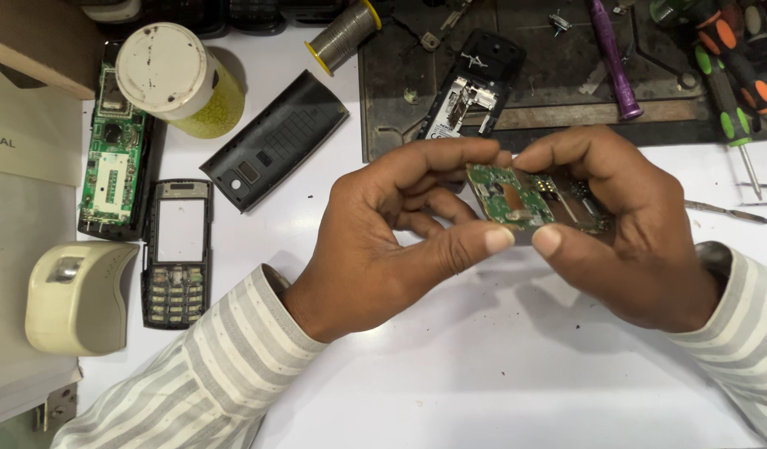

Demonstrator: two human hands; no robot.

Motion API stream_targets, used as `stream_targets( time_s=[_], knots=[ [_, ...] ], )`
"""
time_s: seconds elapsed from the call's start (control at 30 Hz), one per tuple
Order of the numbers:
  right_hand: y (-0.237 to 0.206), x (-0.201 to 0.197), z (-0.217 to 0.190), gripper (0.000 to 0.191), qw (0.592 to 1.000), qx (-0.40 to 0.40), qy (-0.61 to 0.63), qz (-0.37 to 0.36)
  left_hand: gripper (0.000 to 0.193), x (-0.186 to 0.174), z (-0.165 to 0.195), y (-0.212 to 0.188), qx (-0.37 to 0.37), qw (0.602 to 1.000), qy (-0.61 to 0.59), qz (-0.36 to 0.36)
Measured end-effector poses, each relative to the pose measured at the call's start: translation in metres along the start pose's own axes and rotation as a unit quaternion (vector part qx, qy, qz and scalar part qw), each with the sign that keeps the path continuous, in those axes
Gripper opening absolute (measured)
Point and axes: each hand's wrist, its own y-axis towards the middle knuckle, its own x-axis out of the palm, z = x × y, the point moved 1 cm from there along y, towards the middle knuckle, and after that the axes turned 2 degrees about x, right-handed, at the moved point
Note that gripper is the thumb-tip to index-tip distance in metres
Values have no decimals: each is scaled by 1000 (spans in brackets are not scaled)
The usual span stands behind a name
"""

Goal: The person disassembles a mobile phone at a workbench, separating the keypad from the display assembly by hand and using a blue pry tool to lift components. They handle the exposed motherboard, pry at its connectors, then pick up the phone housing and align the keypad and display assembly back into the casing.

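Both hands hold a small green phone circuit board above the white table. My left hand pinches its left end between thumb and fingers. My right hand grips its right end, thumb under the near edge. The far half of the board is hidden behind my right fingers. A phone body with exposed metal parts lies just beyond the hands on a dark work mat.
At left lie a phone front frame with keypad, a green board in a dark housing, a black back cover, a white-lidded jar and a beige device. Solder spool, purple tool, screwdrivers and tweezers lie behind.
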Motion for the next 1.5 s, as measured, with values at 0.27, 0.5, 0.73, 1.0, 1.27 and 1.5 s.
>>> stream_targets(
  time_s=[0.27, 0.5, 0.73, 1.0, 1.27, 1.5],
  knots=[
    [1, -1, 0, 51, 1000, -12, 20, -18, 59, 0, -1, 0, -2, 1000, -21, 15],
    [2, -2, 0, 52, 999, -21, 26, -28, 59, -1, -1, 1, 4, 1000, -15, 11],
    [2, -3, 0, 52, 999, -24, 19, -28, 59, -1, -1, 1, 3, 1000, -18, 10],
    [1, -3, 1, 52, 999, -18, 26, -23, 58, 0, -1, 1, 3, 1000, -16, 10],
    [1, -3, 0, 51, 999, -3, 39, -25, 57, -2, -1, 2, -4, 1000, -27, 10],
    [1, -3, 1, 51, 999, -13, 40, -27, 56, -2, -1, 1, 7, 1000, -12, 9]
  ],
)
